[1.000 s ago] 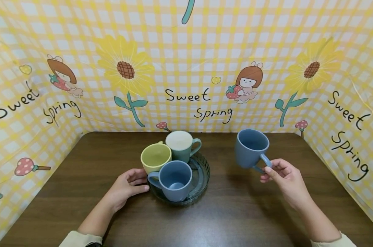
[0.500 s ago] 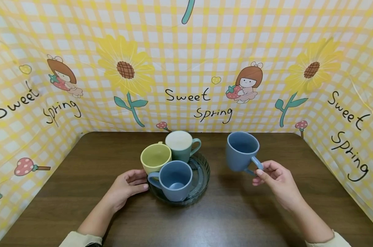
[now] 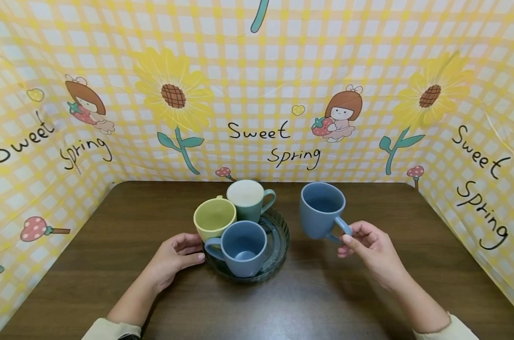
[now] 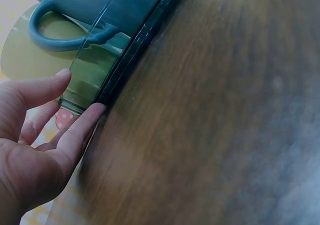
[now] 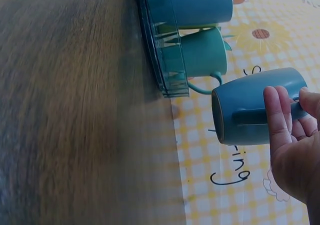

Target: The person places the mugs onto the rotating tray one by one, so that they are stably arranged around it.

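Observation:
My right hand (image 3: 373, 255) pinches the handle of a blue mug (image 3: 321, 212), held upright above the table to the right of a glass tray (image 3: 282, 236). Fingers and thumb meet at that handle in the right wrist view, where the mug (image 5: 240, 110) shows its side and base. Against the tray's left side rests my left hand (image 3: 174, 262), its fingers spread along the wall. In the left wrist view, a fingertip (image 4: 97, 109) touches the tray's lower edge. The tray carries a second blue mug (image 3: 244, 245), a yellow-green mug (image 3: 214, 217) and a green mug with a whitish inside (image 3: 246, 198).
A dark wooden table (image 3: 325, 302) lies under everything. Behind and on both sides hangs a yellow checked cloth (image 3: 257, 85) with printed flowers and lettering. The handle of the green mug sticks out to the right, toward the held mug.
My right hand has carried the blue mug leftward and slightly down, closer to the tray. My left hand stays at the tray; the mugs on it have barely shifted.

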A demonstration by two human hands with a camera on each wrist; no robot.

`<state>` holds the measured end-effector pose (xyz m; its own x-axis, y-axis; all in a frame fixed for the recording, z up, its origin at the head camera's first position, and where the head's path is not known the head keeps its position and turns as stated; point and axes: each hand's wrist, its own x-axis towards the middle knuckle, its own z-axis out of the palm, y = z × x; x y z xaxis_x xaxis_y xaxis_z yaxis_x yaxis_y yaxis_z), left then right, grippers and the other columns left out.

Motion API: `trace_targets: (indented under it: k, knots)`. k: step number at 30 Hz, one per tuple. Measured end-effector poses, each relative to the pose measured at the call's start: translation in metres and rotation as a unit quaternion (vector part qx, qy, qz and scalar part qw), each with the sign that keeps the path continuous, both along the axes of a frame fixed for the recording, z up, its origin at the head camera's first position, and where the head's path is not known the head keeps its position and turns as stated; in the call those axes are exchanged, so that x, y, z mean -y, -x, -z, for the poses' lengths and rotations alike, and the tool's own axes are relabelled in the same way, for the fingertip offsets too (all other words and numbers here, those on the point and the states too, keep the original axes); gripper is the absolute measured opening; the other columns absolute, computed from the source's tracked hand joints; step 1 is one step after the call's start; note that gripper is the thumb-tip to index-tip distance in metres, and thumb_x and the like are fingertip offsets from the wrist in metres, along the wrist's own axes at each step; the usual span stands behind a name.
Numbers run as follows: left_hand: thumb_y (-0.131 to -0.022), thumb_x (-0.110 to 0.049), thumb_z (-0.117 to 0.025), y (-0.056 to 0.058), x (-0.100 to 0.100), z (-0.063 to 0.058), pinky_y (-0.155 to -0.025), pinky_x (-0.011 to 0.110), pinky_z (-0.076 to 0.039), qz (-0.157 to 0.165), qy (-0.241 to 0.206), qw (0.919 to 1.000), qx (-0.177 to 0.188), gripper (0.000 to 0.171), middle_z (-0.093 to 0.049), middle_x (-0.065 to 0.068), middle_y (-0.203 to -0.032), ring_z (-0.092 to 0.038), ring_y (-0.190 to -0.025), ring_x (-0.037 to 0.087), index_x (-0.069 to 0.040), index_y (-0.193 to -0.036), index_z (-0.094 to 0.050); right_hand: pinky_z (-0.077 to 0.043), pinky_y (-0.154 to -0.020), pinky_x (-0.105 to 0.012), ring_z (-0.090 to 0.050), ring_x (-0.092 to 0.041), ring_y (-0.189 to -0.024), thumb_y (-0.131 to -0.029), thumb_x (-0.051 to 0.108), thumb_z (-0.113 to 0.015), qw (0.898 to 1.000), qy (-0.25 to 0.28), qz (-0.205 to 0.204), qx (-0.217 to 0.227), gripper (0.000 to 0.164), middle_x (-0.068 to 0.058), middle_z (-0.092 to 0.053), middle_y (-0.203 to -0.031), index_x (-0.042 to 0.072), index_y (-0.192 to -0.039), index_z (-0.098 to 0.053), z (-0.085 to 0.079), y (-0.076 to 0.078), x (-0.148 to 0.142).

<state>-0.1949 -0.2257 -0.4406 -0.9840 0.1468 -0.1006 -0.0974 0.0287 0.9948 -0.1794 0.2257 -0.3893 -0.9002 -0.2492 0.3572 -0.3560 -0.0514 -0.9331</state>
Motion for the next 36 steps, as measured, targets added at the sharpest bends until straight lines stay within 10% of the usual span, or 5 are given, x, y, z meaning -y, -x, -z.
trace_targets:
  k: [8, 17, 36]
  knots:
    - [-0.082, 0.007, -0.074, 0.0, 0.0, 0.0, -0.085, 0.036, -0.057, -0.001, -0.006, 1.0, 0.003, 0.047, -0.059, 0.017, -0.119, -0.061, -0.107, 0.02, 0.011, -0.123, -0.05, -0.06, -0.066, -0.039, -0.07, -0.02, -0.07, -0.094, -0.008, -0.057, 1.0, -0.004, -0.025, -0.004, 0.009, -0.012, -0.065, -0.087, -0.001, -0.098, -0.059, 0.0, 0.002, 0.011]
    - [-0.082, 0.008, -0.073, 0.0, 0.0, 0.0, -0.085, 0.037, -0.057, 0.001, -0.008, 1.0, 0.004, 0.048, -0.059, 0.017, -0.119, -0.061, -0.106, 0.02, 0.011, -0.123, -0.05, -0.06, -0.066, -0.04, -0.07, -0.021, -0.069, -0.093, -0.007, -0.059, 0.999, -0.025, -0.027, -0.005, 0.014, -0.005, -0.066, -0.086, -0.017, -0.099, -0.05, 0.002, 0.005, 0.024]
    - [-0.081, 0.01, -0.072, -0.002, 0.001, 0.001, -0.084, 0.042, -0.057, 0.004, -0.036, 0.9992, 0.017, 0.04, -0.057, 0.017, -0.115, -0.063, -0.102, 0.02, 0.007, -0.116, -0.053, -0.06, -0.066, -0.041, -0.069, -0.018, -0.067, -0.092, -0.005, -0.062, 0.999, -0.003, -0.046, 0.019, 0.014, -0.006, -0.066, -0.085, -0.013, -0.098, -0.052, 0.011, 0.012, 0.054]
